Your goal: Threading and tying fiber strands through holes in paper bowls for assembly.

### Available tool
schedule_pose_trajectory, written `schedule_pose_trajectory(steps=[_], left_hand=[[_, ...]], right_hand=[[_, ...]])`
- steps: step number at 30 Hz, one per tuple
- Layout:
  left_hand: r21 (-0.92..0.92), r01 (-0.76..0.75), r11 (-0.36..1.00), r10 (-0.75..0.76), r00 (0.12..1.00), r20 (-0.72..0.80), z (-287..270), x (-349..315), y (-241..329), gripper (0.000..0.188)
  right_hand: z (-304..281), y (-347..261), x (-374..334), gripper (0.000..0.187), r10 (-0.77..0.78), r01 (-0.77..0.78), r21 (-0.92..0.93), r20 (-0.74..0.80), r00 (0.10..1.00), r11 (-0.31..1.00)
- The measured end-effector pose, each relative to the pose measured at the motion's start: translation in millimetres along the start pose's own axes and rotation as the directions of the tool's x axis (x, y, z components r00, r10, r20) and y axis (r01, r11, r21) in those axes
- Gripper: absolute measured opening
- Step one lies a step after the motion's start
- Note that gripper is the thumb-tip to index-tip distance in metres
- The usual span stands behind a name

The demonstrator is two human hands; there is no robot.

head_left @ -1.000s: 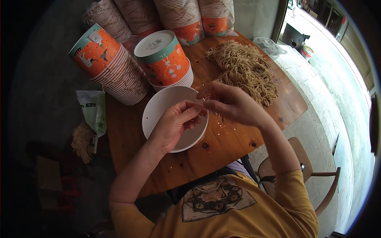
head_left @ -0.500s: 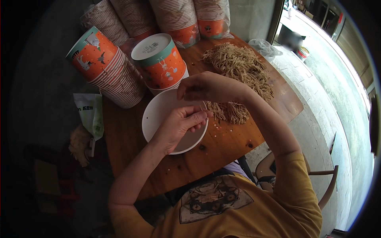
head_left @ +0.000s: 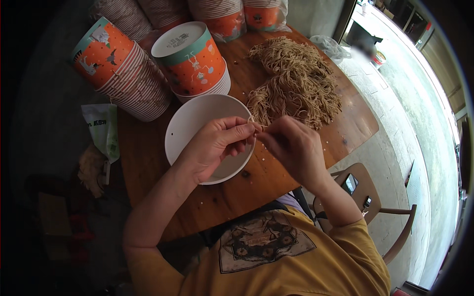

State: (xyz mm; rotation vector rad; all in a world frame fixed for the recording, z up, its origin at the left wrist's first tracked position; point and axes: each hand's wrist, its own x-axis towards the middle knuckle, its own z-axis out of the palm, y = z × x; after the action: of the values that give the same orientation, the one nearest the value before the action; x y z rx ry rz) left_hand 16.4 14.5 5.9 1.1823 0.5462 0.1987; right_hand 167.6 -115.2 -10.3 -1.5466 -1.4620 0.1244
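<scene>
cord [head_left: 251, 119] is pinched at the white bucket [head_left: 192, 123] by the left hand [head_left: 215, 140]; the curled right hand's [head_left: 295, 148] hold cannot be told; left-side hole [head_left: 172, 133] is left unthreaded.

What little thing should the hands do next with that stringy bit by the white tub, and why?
Maybe the right hand should gently pull the pale strand snug while the left hand steadies it. Their fingers come together by the rim of the white tub, where some strand curls up loosely; exactly how it's held is hidden.
</scene>
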Motion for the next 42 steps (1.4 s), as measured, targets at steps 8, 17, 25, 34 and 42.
schedule_pose_trajectory(steps=[8, 17, 25, 34, 42], left_hand=[[-0.151, 0.121, 0.981, -0.12, 0.993, 0.021, 2, -6, 6, 0.018], [0.017, 0.043, 0.999, -0.043, 0.999, -0.02, 11, -9, 7, 0.019], [0.142, 0.01, 0.99, -0.006, 0.999, -0.031, 13, -11, 10, 0.025], [0.568, -0.318, 0.759, 0.416, 0.908, -0.046, 15, -6, -9, 0.025], [0.889, -0.352, 0.293, 0.647, 0.757, 0.086, 20, -14, -7, 0.037]], right_hand=[[18, -14, -15, 0.019, -0.354, 0.357, -0.04, 0.056, 0.933, 0.933], [-4, 26, 25, 0.016, -0.28, 0.268, 0.093, 0.148, 0.949, 0.959], [-3, 28, 15, 0.012, -0.013, -0.09, 0.416, 0.239, 0.971, 0.905], [-9, 12, 18, 0.014, -0.023, -0.016, 0.122, 0.313, 0.95, 0.992], [-3, 11, 15, 0.012, -0.045, 0.024, 0.116, 0.175, 0.984, 0.993]])
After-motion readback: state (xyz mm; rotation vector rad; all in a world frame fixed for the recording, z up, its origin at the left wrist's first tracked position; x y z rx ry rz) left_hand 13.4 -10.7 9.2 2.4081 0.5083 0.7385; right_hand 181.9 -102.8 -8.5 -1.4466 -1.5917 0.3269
